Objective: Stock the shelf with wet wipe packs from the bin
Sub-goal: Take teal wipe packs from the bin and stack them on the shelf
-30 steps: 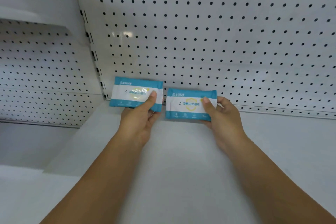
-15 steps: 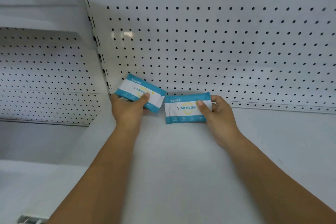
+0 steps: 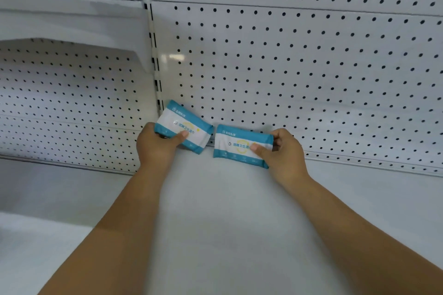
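Two teal-and-white wet wipe packs are held at the back of the white shelf point(image 3: 227, 211), close to the pegboard back wall. My left hand point(image 3: 157, 146) grips the left pack point(image 3: 183, 124), which is tilted with its left end raised, near the slotted upright. My right hand point(image 3: 282, 153) grips the right pack point(image 3: 239, 145) by its right end, thumb on its front; its lower edge sits low at the shelf surface. The packs are side by side with a small gap. The bin is not in view.
The white pegboard back wall point(image 3: 311, 67) rises behind the shelf. A slotted upright point(image 3: 154, 67) separates this bay from the neighbouring bay on the left, where a lower shelf point(image 3: 48, 187) and an upper shelf point(image 3: 60, 14) show.
Both hands have pushed the packs farther back toward the pegboard. The left pack went from level to tilted, and the right pack has sunk closer to the shelf.
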Tool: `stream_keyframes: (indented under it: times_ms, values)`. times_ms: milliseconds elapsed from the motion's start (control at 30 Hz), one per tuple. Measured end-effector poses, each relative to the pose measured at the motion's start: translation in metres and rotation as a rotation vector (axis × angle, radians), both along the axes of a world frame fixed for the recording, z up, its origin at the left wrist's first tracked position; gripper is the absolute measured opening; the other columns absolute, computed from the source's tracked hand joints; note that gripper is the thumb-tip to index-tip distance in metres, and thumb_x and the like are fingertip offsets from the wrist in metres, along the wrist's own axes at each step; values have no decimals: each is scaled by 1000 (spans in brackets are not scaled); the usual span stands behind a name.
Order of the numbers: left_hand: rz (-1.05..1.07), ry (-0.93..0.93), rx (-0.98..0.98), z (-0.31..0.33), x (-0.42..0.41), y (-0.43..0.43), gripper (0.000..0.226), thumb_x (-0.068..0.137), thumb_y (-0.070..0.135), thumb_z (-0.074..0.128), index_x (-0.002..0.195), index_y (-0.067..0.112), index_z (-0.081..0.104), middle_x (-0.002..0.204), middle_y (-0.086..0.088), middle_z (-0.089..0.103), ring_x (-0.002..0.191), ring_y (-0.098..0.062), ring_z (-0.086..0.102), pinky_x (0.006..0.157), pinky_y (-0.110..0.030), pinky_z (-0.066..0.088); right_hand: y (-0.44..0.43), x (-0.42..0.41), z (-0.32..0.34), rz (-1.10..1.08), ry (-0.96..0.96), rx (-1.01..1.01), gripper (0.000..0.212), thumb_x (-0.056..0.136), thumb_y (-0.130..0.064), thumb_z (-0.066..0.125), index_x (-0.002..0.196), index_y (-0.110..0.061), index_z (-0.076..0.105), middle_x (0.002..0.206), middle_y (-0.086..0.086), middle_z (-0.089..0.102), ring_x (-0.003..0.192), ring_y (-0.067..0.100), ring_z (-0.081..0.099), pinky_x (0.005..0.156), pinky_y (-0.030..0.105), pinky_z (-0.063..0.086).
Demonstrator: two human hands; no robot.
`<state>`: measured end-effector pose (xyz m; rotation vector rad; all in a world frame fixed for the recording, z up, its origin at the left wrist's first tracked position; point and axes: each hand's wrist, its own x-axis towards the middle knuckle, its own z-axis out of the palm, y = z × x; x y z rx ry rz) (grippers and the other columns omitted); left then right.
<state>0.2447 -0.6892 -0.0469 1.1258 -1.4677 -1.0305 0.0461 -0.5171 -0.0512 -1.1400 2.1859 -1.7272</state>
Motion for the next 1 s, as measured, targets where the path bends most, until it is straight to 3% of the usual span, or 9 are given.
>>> stream_keyframes:
  times_ms: [133, 267, 333, 467, 667, 767, 867, 1000]
  values:
    - [54, -186, -95, -10, 8, -18, 59, 66, 39, 92, 107, 14, 57, 101, 0, 67, 92, -24, 65, 81, -43, 56, -24, -4, 0, -1, 21, -20, 35, 81, -16, 83, 107, -18, 60, 91, -4, 65, 79, 11, 61, 73, 26, 56]
    - [109, -487, -136, -24, 7, -28, 64, 68, 66, 79, 105, 18, 59, 105, -6, 67, 102, -31, 60, 85, -50, 52, -37, -5, -6, -79, 80, -67, 35, 80, -17, 84, 102, -21, 56, 87, -1, 64, 72, 9, 57, 72, 34, 55]
    - [119, -577, -140, -25, 4, -27, 68, 72, 69, 73, 109, 15, 59, 110, -9, 64, 107, -32, 56, 88, -51, 50, -37, -1, -12, -124, 94, -99, 39, 80, -19, 84, 103, -22, 52, 84, -1, 63, 68, 10, 54, 68, 29, 51]
    - [98, -602, -156, -25, 0, -24, 68, 76, 68, 70, 114, 14, 55, 115, -8, 61, 109, -31, 57, 90, -51, 50, -36, -2, -13, -114, 139, -73, 42, 80, -19, 84, 103, -21, 48, 73, -9, 56, 61, 3, 51, 55, 11, 40]
    - [-6, -586, -155, -22, -2, -21, 63, 75, 60, 77, 112, 19, 48, 116, -3, 59, 113, -28, 54, 95, -50, 47, -33, -6, -13, -80, 215, -7, 51, 77, -17, 86, 106, -24, 44, 80, -2, 56, 64, 8, 50, 62, 20, 45]
    - [21, -593, -179, -21, -3, -20, 64, 76, 59, 77, 112, 16, 47, 116, -5, 59, 111, -30, 54, 93, -50, 48, -34, -8, -13, -83, 206, -12, 51, 76, -16, 86, 110, -19, 48, 81, -5, 58, 65, 8, 52, 67, 29, 49]
    - [41, -613, -187, -20, -5, -17, 62, 83, 56, 72, 116, 11, 45, 121, -10, 57, 113, -32, 52, 92, -48, 47, -35, -7, -14, -94, 207, -15, 51, 76, -15, 86, 111, -17, 50, 81, 4, 60, 65, 14, 51, 67, 35, 50]
    - [43, -662, -183, -21, -6, -16, 65, 87, 58, 66, 121, 8, 42, 126, -13, 55, 116, -34, 50, 94, -50, 45, -33, -7, -15, -104, 207, -17, 49, 78, -14, 85, 110, -18, 49, 77, 3, 57, 62, 13, 48, 62, 27, 45]
